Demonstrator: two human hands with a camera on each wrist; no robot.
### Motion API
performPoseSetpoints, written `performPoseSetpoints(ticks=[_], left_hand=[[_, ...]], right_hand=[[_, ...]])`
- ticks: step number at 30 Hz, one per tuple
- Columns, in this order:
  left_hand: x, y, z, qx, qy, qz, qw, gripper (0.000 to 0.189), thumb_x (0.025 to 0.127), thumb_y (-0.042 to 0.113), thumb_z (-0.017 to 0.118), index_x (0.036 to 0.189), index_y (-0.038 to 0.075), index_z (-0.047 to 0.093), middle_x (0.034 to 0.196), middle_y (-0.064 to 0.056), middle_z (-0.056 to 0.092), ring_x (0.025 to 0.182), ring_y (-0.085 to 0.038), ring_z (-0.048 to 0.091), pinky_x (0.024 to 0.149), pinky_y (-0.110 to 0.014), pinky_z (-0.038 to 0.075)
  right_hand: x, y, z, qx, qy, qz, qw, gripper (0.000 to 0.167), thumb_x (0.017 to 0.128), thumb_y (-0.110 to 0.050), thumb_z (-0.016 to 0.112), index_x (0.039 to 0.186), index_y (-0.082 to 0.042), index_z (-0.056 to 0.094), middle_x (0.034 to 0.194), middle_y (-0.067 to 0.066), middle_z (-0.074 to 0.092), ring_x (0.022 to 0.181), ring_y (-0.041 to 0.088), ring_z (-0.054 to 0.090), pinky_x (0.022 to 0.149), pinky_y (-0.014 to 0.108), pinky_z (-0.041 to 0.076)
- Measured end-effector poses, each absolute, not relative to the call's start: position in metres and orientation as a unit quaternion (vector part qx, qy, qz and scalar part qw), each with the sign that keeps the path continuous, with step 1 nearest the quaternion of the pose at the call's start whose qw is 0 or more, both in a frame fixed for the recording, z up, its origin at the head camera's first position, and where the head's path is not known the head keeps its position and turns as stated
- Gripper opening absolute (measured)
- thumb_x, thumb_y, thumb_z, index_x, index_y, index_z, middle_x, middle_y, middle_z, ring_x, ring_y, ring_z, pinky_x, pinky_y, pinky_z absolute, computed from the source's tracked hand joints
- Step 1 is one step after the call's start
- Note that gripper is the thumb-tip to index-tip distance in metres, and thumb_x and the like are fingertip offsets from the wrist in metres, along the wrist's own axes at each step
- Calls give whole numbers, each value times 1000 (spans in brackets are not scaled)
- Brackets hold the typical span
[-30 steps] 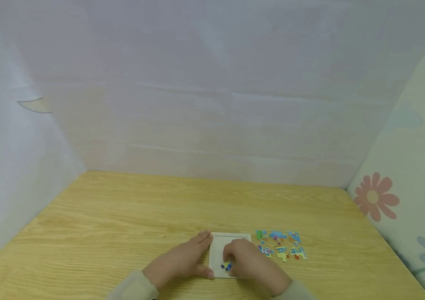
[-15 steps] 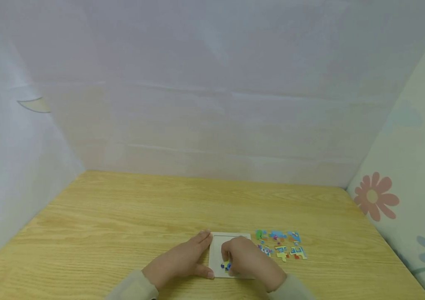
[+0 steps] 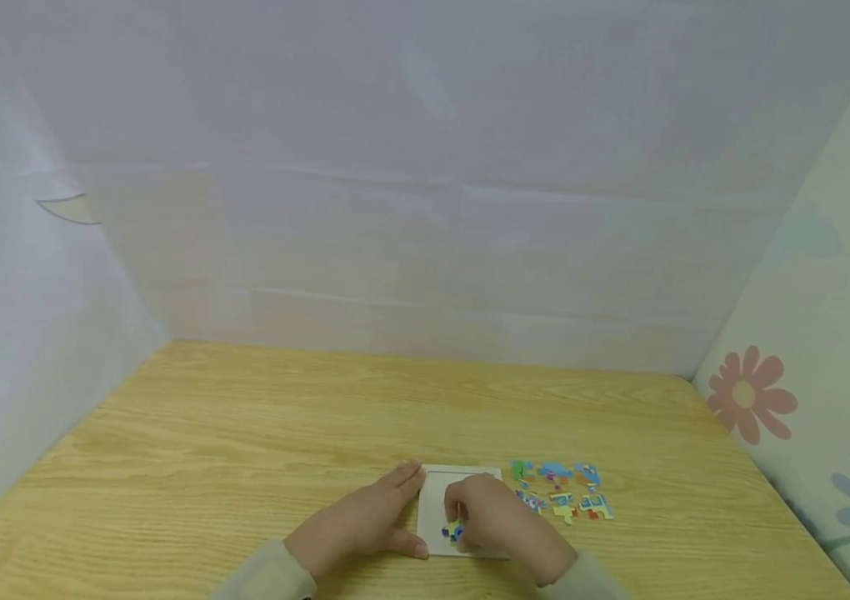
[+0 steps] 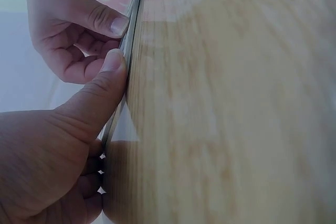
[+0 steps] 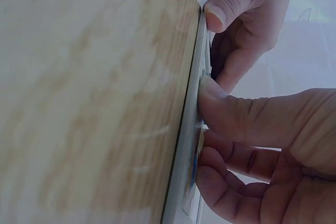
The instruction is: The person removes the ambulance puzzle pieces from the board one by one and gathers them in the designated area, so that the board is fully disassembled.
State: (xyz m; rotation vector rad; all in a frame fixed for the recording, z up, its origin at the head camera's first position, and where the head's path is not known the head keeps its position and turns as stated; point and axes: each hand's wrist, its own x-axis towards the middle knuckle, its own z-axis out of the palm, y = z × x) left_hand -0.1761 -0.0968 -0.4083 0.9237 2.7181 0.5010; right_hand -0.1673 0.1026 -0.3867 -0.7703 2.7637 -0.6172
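A thin white puzzle board point(image 3: 434, 498) with a raised rim lies flat on the table in the head view. My left hand point(image 3: 367, 518) steadies it, fingers straight along its left edge and thumb at the near-left corner. Over the board's right part, my right hand point(image 3: 494, 518) pinches a small blue and yellow puzzle piece point(image 3: 452, 531) low against the surface, its fingers curled. The right wrist view shows the piece edge-on as a coloured sliver point(image 5: 198, 153) under the fingertips. Part of the piece is hidden by the right hand.
Several loose puzzle pieces point(image 3: 563, 507) lie in two rows just right of the board, the nearest partly behind the right hand. The wooden table point(image 3: 260, 433) is bounded by a pale cloth wall point(image 3: 425, 250) behind and a flowered one point(image 3: 807, 350) at right.
Both hands stay almost in place. The right hand has shifted very slightly left, with its fingers still on the puzzle piece.
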Motion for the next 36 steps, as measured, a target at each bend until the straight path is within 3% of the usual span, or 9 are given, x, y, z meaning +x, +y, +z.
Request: performPoseSetpoints(ticks=[22,36], left_hand=[[-178,-97,-410,308,927,177,119,96,73,54,68,141,-3,32,150,-18,26,137,-33,27,109,-44,31],[-178,-95,-409,303,929,171,123,95,74,53,68,141,-3,32,150,-18,26,137,-33,27,110,-44,29]], right_hand=[[-167,112,-393,-254,914,-302,98,33,58,1,80,73,-15,54,66,-7,48,61,4,41,55,19,38],[-173,132,-411,-236,866,-426,116,16,76,-3,71,82,-12,60,76,-5,57,71,7,51,63,19,46]])
